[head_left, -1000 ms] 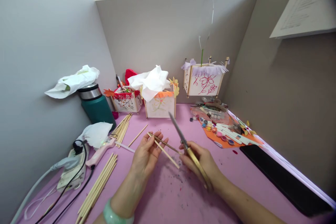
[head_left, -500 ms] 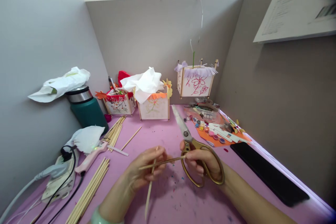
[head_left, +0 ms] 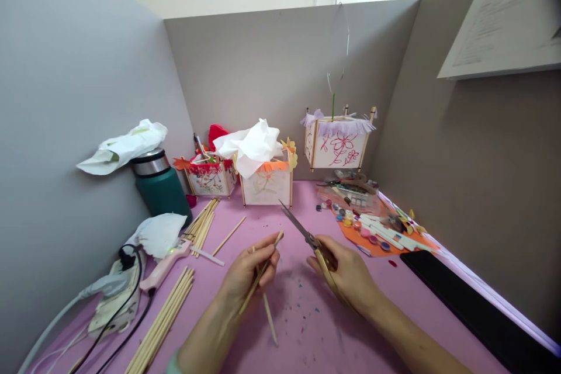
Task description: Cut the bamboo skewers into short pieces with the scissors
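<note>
My left hand (head_left: 248,277) grips two thin wooden sticks (head_left: 262,274) over the pink tabletop (head_left: 298,327); one stick points up toward the right, the other hangs down toward me. My right hand (head_left: 346,272) holds gold-handled scissors (head_left: 307,236) edge-on, blades together and pointing up-left, tips just right of the upper stick end. The two hands are a short gap apart.
Bundles of sticks (head_left: 164,321) lie at left beside a pink glue gun (head_left: 166,263), cables and a power strip (head_left: 111,298). A green flask (head_left: 160,184) stands at left. Three paper lanterns (head_left: 267,184) line the back. Paint pots (head_left: 359,225) and a black slab (head_left: 477,310) sit at right.
The scissors turned from flat, handles showing, to edge-on and moved away from the sticks. My left hand swung one stick from level to slanting upward.
</note>
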